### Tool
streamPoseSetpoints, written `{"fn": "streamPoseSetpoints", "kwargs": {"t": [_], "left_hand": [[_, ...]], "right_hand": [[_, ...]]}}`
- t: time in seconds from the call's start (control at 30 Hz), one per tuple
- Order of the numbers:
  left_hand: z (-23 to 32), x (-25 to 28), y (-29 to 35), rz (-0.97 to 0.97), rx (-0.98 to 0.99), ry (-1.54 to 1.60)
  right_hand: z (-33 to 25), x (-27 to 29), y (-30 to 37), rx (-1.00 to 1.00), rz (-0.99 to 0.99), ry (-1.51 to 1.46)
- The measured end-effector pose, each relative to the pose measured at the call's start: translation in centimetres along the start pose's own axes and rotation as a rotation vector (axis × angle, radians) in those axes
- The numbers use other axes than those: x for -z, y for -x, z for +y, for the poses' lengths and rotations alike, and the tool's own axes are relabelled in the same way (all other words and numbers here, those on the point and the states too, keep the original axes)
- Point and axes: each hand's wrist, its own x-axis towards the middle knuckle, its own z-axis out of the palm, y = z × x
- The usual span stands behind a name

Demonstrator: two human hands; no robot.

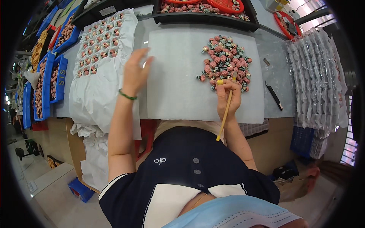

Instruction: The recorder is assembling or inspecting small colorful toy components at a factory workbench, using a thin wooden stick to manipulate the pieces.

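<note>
My right hand (pixel 229 98) is closed around a slender yellow paintbrush (pixel 226 116), its wider end pointing away from me. Yellow covers show on a fingertip of that hand. Just beyond it lies a heap of small pink knobbly figurines (pixel 224 60) with grey-green and pale parts, on a white sheet (pixel 171 95). To the left, my left hand (pixel 137 72) is raised over the sheet's left edge with thumb and fingers apart and nothing visible in it. It is nearest to a clear tray (pixel 99 41) holding rows of pink figurines.
A black tray (pixel 207 19) with more figurines and red dishes stands at the back. Blue bins (pixel 45 87) of figurines line the far left. On the right lie a black pen-like tool (pixel 273 97) and a stack of clear blister trays (pixel 317 79). White tissue (pixel 95 98) drapes the left table edge.
</note>
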Motion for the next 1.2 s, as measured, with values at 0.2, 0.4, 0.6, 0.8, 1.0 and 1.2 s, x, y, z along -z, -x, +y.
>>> {"fn": "streamPoseSetpoints", "kwargs": {"t": [0.2, 0.4, 0.6, 0.8, 1.0, 1.2], "left_hand": [[11.2, -9.9, 0.5, -0.285, -0.312, 0.201], [14.5, -12.3, 0.6, -0.295, -0.244, 0.295], [14.0, -9.6, 2.8, -0.329, 0.305, 0.940], [8.4, -6.5, 5.6, -0.331, 0.666, 1.326], [4.8, -4.7, 7.6, -0.335, 0.664, 1.435], [3.7, -4.2, 8.1, -0.300, 0.653, 1.513]], "right_hand": [[-1.6, 2.7, -0.3, 0.078, -0.001, 0.140], [-2.0, 6.6, -1.6, 0.106, 0.016, 0.100], [-1.5, 5.1, -0.9, 0.025, 0.070, 0.092], [-2.2, -1.5, 1.1, -0.285, 0.023, -0.389], [-1.9, -5.8, 2.6, -0.369, -0.075, -0.423], [-1.8, -7.2, 3.3, -0.286, -0.080, -0.362]]}}
